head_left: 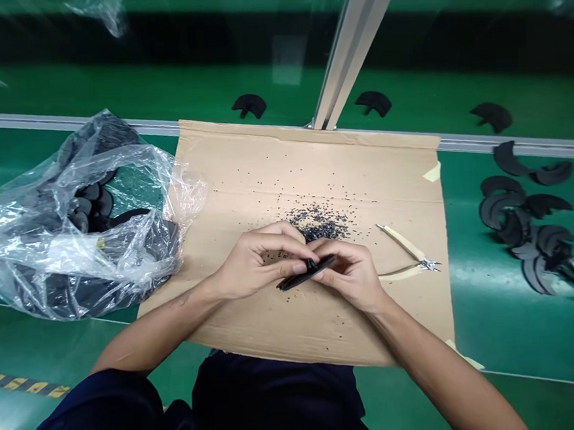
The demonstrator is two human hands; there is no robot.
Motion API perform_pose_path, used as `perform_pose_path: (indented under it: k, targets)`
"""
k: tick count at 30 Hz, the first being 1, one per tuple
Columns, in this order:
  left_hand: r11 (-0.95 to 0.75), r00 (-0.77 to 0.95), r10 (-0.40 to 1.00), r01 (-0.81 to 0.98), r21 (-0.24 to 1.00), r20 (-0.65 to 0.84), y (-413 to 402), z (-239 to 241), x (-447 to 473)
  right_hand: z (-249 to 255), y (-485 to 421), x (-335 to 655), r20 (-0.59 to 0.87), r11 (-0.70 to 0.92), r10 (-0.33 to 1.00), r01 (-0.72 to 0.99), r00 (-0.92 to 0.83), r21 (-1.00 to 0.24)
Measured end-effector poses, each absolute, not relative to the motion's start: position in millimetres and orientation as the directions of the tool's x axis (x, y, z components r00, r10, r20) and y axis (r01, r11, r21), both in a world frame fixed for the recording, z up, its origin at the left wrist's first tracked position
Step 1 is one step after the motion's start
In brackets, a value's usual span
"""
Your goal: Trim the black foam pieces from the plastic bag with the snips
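Both my hands meet over the middle of a brown cardboard sheet (313,167). Between them is a flat black plastic part (305,274), seen edge-on. My left hand (255,263) pinches its left end with curled fingers. My right hand (351,273) grips the right end, fingers closed round it. Just beyond my fingers lies a heap of tiny black trimmings (319,220). A pair of cream-handled cutters (408,255) rests on the cardboard to the right of my right hand, untouched.
A clear plastic bag (71,223) full of black parts sits at the left. Several loose black curved parts (528,224) lie on the green surface at the right. More black parts (250,104) ride the conveyor beyond a metal rail (353,40).
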State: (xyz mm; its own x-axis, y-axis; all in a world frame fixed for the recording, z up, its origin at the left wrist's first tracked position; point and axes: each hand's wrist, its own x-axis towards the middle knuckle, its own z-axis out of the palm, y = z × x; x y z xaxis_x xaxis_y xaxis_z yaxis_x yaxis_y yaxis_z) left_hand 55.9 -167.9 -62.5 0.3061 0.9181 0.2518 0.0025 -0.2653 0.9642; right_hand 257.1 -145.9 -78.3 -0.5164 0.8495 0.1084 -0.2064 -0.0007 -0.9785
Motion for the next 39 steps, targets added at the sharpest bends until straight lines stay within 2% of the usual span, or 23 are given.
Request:
perform_pose_path:
  k: [4,10,15,17,20,24,26,27,29,30,31,33,35,39]
  targets:
    - [-0.279,0.281,0.920,-0.015,0.960,0.272,-166,-64,55,-77,-143,260,0.198,0.154,0.893,-0.139,-0.404,-0.978]
    - [-0.270,0.360,0.897,-0.010,0.963,0.256,-172,-55,55,-77,-145,261,0.330,0.293,0.815,-0.153,-0.477,-0.944]
    - [-0.307,0.303,0.910,0.030,0.951,0.284,-179,-54,64,-81,-148,262,0.462,0.450,0.767,-0.139,-0.445,-0.882]
    - [-0.240,0.252,0.941,0.023,0.971,0.227,-178,-57,66,-81,-146,261,0.460,0.461,0.772,-0.110,-0.439,-0.880]
    - [-0.010,0.211,0.977,-0.091,0.996,0.029,-172,-65,66,-79,-141,254,0.421,0.454,0.820,-0.007,-0.387,-0.891]
    - [0.272,0.274,0.945,-0.345,0.898,-0.180,-164,-72,64,-73,-134,255,0.346,0.420,0.894,0.262,-0.286,-0.869]
    - [0.353,0.300,0.923,-0.402,0.845,-0.242,-162,-75,63,-69,-136,271,0.319,0.454,0.884,0.459,-0.343,-0.764]
    - [0.381,0.296,0.916,-0.423,0.822,-0.272,-161,-76,63,-68,-140,282,0.305,0.470,0.880,0.576,-0.363,-0.669]
    - [0.424,0.276,0.904,-0.474,0.772,-0.327,-159,-78,60,-67,-152,310,0.255,0.412,0.909,0.805,-0.330,-0.426]
    - [0.441,0.266,0.897,-0.502,0.744,-0.352,-158,-78,59,-66,-160,323,0.209,0.328,0.938,0.902,-0.276,-0.281]
    - [0.456,0.256,0.890,-0.525,0.719,-0.377,-156,-79,57,-65,-168,335,0.142,0.263,0.959,0.954,-0.243,-0.145]
    - [0.479,0.234,0.874,-0.559,0.677,-0.426,-152,-80,55,-64,-181,352,0.062,0.190,0.980,0.982,-0.191,0.018]
    - [0.486,0.211,0.866,-0.569,0.663,-0.453,-149,-80,53,-64,-187,359,0.014,0.143,0.989,0.987,-0.145,0.068]
    - [0.461,0.196,0.884,-0.525,0.716,-0.425,-148,-80,53,-61,-173,360,-0.077,0.088,0.993,0.996,-0.088,0.006]
